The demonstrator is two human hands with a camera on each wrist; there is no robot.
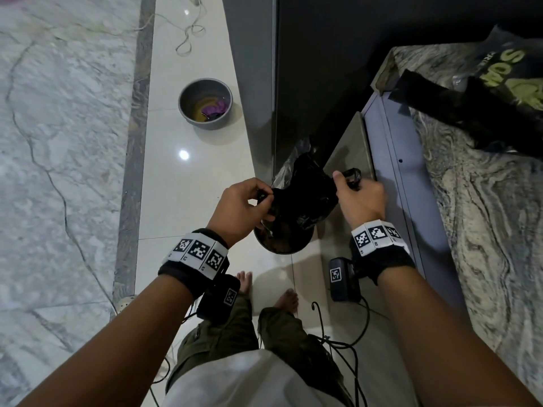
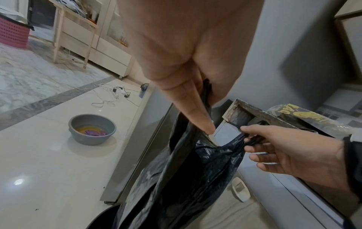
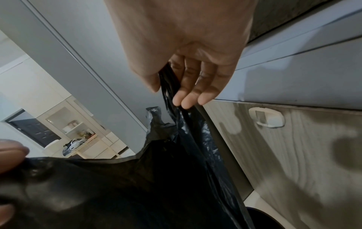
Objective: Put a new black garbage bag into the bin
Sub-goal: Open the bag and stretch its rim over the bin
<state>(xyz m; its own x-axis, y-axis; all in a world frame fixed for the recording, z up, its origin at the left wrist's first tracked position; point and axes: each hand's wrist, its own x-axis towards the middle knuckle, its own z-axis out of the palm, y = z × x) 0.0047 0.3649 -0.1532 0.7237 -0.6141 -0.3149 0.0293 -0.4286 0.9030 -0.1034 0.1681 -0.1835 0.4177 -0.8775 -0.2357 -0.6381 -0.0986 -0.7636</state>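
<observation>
A black garbage bag [image 1: 302,198] hangs stretched between my two hands, its lower part dropping into the round black bin [image 1: 282,245] on the floor. My left hand [image 1: 249,201] pinches the bag's left handle. My right hand [image 1: 357,189] grips the right handle loop, fingers curled round it. In the left wrist view the bag [image 2: 188,178] hangs from my left hand [image 2: 205,108] while my right hand [image 2: 260,144] holds its other handle, and the bin's rim [image 2: 103,216] shows below. In the right wrist view my right hand [image 3: 176,89] pinches the bag [image 3: 137,186].
A grey basin [image 1: 205,104] with liquid and purple cloth stands on the tiled floor, cords beyond it. A tall dark cabinet [image 1: 323,69] rises just behind the bin. On the right, a marble counter [image 1: 484,230] carries a black printed plastic bag [image 1: 499,92]. My bare feet are near the bin.
</observation>
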